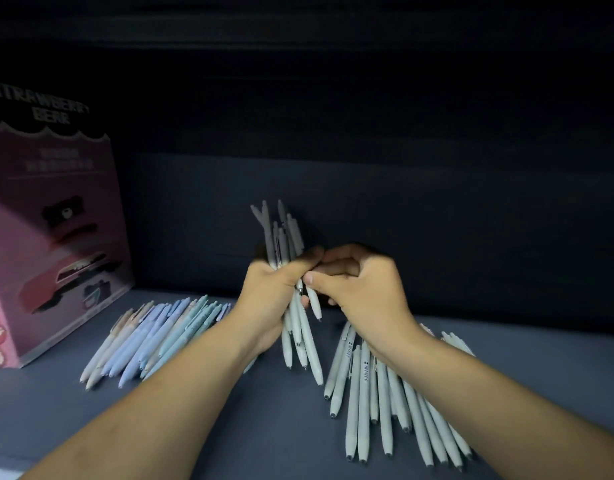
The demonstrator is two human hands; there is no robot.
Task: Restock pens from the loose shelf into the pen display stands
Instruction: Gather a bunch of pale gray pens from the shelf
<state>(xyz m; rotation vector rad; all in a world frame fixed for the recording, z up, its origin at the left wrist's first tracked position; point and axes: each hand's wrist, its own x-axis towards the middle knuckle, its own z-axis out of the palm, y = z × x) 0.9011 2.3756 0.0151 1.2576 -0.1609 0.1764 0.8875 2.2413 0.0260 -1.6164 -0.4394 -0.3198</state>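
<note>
My left hand (269,299) grips a bundle of several pale grey pens (300,341), held upright above the dark shelf (229,427), tips pointing down. My right hand (361,289) meets it from the right and pinches one grey pen (313,301) at the bundle's edge between thumb and fingers. A row of several loose grey pens (385,403) lies on the shelf under my right forearm. A second spread of pastel blue and beige pens (149,337) lies to the left. No pen display stand is in view.
A pink Strawberry Bear box (52,244) stands at the shelf's left end, close to the pastel pens. The shelf's dark back wall (437,237) rises just behind my hands. Overhead, the space is dark.
</note>
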